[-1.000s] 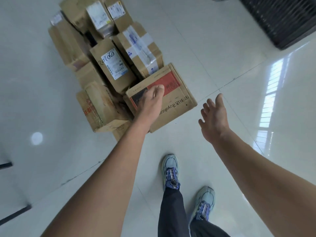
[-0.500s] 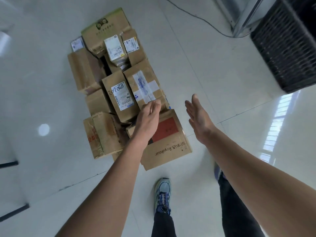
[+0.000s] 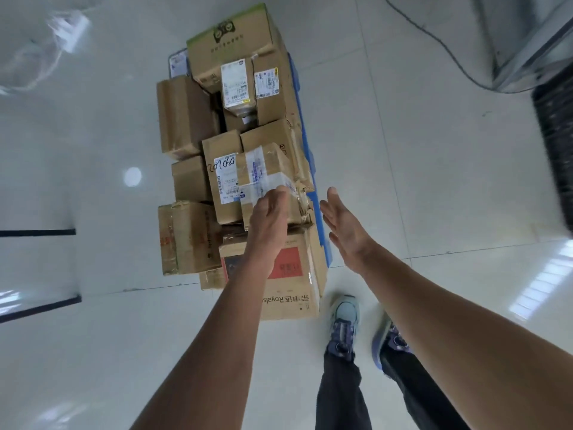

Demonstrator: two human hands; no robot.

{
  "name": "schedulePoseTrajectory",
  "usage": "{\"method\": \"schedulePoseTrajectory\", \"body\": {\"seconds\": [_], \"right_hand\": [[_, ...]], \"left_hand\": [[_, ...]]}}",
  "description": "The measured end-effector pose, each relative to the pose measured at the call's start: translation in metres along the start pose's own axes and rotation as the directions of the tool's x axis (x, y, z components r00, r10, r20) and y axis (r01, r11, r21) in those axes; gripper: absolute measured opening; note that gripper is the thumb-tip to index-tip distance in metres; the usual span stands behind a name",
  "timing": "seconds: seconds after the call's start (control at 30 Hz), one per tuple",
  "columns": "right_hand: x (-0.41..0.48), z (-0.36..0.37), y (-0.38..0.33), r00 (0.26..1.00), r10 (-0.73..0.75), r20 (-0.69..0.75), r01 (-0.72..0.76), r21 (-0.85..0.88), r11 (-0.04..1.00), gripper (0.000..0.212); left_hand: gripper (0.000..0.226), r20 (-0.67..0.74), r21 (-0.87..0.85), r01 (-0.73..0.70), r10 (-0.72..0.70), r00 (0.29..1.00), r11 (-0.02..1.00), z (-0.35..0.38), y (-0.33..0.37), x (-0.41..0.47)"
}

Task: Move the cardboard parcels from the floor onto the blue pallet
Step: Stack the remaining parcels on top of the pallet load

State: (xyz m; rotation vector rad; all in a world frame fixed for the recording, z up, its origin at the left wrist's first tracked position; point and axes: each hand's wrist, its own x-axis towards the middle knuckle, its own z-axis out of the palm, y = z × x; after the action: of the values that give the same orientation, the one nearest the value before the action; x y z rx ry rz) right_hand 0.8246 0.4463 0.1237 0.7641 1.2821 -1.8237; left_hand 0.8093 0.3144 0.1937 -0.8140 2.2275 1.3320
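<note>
A crumpled, tape-slick parcel (image 3: pixel 266 178) sits topmost on the loaded blue pallet (image 3: pixel 324 243), probably light and best clasped by opposite sides, as the left hand (image 3: pixel 266 215) meets its 6 o'clock edge, grip unclear, and the right hand (image 3: pixel 342 225) spreads open at 3 o'clock.

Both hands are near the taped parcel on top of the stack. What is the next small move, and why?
Probably bring the right hand in against the right side of the taped parcel. It is open, palm toward the parcel but apart from it, while the left hand is at the near top edge. Two hands should hold it steadier.
</note>
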Motion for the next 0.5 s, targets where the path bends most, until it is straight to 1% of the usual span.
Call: {"method": "schedulePoseTrajectory", "body": {"seconds": [0.2, 0.33, 0.5], "right_hand": [[0.008, -0.012, -0.035, 1.0, 0.026, -0.013, -0.026, -0.04, 0.999, 0.077], [0.023, -0.011, -0.064, 1.0, 0.014, 0.0, -0.014, -0.05, 0.999, 0.075], [0.06, -0.007, -0.101, 1.0, 0.001, 0.023, 0.001, -0.084, 0.996, 0.08]], "left_hand": [[0.032, -0.05, -0.039, -0.001, -0.001, 0.999, 0.999, -0.003, 0.025, 0.019], [0.04, -0.055, 0.021, -0.02, 0.021, 0.998, 1.0, -0.006, 0.046, 0.039], [0.032, -0.062, 0.012, -0.076, 0.077, 0.995, 0.997, -0.011, 0.077, 0.079]]}}
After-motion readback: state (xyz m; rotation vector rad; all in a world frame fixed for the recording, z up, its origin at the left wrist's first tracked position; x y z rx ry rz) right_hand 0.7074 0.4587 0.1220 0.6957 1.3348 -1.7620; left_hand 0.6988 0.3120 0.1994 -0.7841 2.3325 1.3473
